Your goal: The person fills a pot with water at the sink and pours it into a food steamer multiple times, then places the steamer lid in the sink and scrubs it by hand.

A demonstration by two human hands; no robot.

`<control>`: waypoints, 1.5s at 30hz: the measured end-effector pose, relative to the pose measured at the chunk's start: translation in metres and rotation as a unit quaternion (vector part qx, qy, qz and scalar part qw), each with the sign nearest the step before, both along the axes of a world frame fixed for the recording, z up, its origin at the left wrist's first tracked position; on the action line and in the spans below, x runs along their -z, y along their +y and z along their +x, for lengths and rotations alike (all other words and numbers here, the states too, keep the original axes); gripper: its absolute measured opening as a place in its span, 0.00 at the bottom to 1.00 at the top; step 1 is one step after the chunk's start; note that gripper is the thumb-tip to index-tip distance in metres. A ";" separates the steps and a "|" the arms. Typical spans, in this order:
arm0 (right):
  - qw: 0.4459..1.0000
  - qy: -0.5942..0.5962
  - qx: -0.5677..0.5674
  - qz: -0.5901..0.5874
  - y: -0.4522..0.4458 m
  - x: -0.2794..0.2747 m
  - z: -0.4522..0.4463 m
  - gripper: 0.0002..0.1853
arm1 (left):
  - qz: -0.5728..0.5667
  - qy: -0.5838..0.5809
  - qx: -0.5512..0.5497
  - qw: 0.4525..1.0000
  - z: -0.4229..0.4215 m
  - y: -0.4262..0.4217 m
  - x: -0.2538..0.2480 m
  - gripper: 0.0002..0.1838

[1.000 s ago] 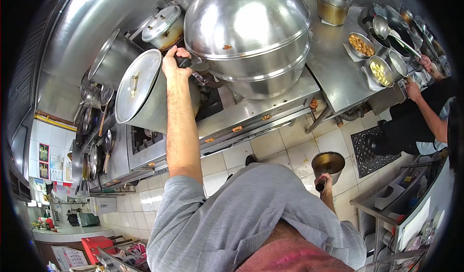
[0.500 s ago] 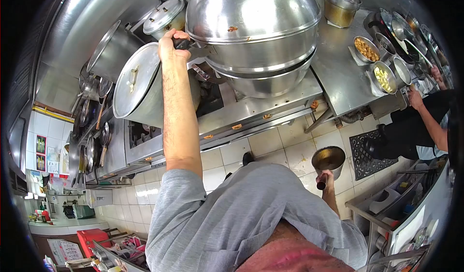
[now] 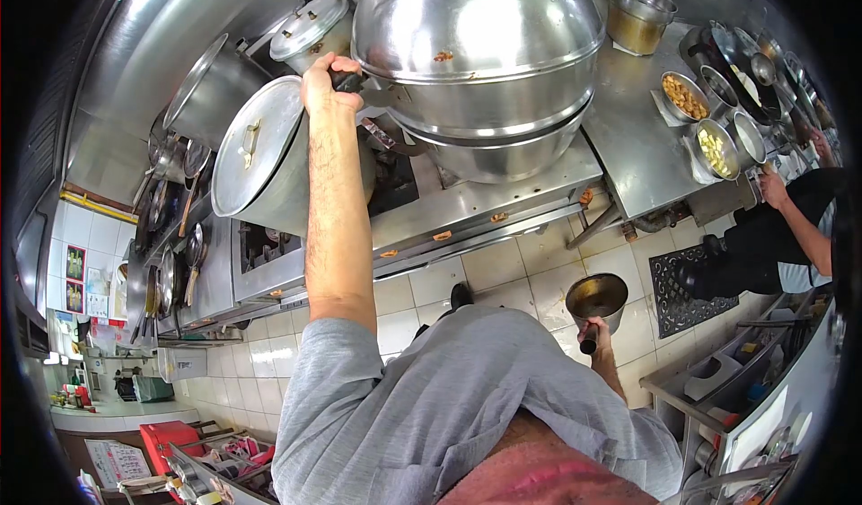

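My left hand (image 3: 329, 85) is closed around the black handle (image 3: 347, 81) of a large steel steamer pot (image 3: 494, 108). A shiny domed lid (image 3: 476, 20) covers that pot, and a wide steel bowl-shaped pot (image 3: 503, 155) stands beneath it on the stove. Down at my right side, my right hand (image 3: 598, 333) grips the handle of a deep metal saucepan (image 3: 596, 297). The saucepan's mouth faces up; its inside looks brownish, and I cannot tell what it holds. Left of my forearm stands a big stockpot with a flat lid (image 3: 256, 146).
A co-worker's hand (image 3: 772, 184) is at the right, by bowls of browned pieces (image 3: 684, 97) and pale chopped pieces (image 3: 716, 149). A tub of brownish liquid (image 3: 639, 16) stands on the steel counter (image 3: 633, 137). A black mat (image 3: 687, 294) lies on the tiled floor.
The saucepan in my right hand has shifted slightly left. My left hand keeps its grip on the steamer pot's handle. The co-worker's hand has moved a little.
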State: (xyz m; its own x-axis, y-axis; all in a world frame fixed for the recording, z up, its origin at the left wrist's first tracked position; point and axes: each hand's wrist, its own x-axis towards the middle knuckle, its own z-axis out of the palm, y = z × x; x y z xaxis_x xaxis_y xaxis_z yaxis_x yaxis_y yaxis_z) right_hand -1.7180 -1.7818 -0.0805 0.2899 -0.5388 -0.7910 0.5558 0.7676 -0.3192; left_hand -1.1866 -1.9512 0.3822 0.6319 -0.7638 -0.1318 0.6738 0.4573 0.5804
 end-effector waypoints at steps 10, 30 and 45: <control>0.962 0.086 -0.256 0.028 -0.003 0.006 0.010 0.13 | -0.006 -0.082 -0.008 0.997 -0.004 0.017 0.040 0.07; 0.704 0.156 -0.692 0.023 0.073 -0.035 0.401 0.09 | 0.456 -0.315 0.101 0.826 0.110 0.535 0.305 0.29; 0.392 -0.035 -0.915 -0.088 0.291 -0.110 0.775 0.09 | 0.474 -0.064 -0.243 0.844 0.184 0.775 0.341 0.22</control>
